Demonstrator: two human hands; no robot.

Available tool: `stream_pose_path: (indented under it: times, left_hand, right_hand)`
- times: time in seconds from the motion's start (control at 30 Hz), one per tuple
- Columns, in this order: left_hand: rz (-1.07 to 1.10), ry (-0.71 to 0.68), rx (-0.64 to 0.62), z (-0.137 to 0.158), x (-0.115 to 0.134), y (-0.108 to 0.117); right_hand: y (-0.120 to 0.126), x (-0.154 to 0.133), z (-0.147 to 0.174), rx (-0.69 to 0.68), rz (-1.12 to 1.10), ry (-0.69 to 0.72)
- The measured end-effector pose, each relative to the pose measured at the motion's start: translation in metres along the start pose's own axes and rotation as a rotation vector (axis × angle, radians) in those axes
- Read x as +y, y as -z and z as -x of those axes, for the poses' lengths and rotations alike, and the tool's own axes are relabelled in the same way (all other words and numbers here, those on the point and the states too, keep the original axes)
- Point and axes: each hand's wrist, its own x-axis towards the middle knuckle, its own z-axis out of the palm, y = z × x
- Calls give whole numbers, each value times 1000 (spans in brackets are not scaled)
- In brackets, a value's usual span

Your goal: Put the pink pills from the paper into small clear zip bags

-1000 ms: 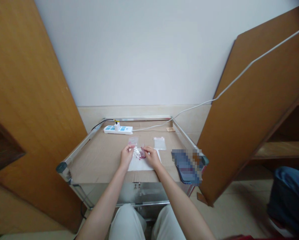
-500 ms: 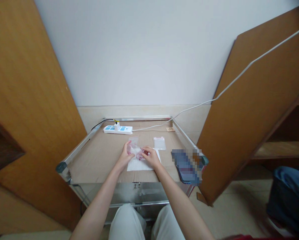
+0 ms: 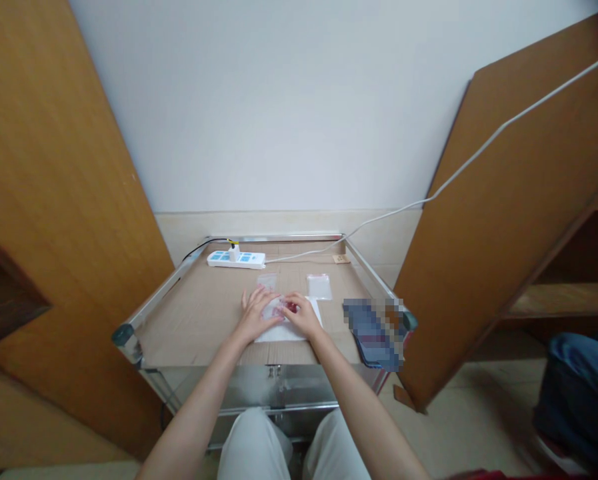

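Note:
A crinkled clear plastic bag (image 3: 273, 308) with pinkish marks lies over a white sheet of paper (image 3: 279, 332). Over the bag's left side, my left hand (image 3: 253, 316) is spread, fingers apart and the tips touching the plastic. My right hand (image 3: 303, 316) is closed at the bag's right edge, thumb and fingers pinching it. A small dark red thing (image 3: 291, 307) shows among the right fingers; its kind is too small to make out. Just behind the hands lies another clear packet (image 3: 267, 279), and a flat clear packet with a white inside (image 3: 319, 287) rests to the right.
The cardboard-covered table top (image 3: 193, 320) has a metal rim. A white power strip (image 3: 236, 259) with a plug sits at the back left, its cable (image 3: 389, 217) running right. A pixelated dark blue item (image 3: 371, 333) lies at the right. A person's leg (image 3: 579, 393) shows far right.
My left hand has gone from gripping the bag's left side to lying spread over it, and the bag is lower and flatter. My right hand has barely moved.

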Motion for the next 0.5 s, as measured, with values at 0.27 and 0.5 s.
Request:
stream_pose_path:
  times: [0.27,0.5]
  left_hand:
    - [41,-102,-50,-3,2,7]
    - [89,-40,-4,-3,0,3]
  right_hand:
    - [0,-2,0,-16,-28,16]
    - [5,-3,-1,92,-87,22]
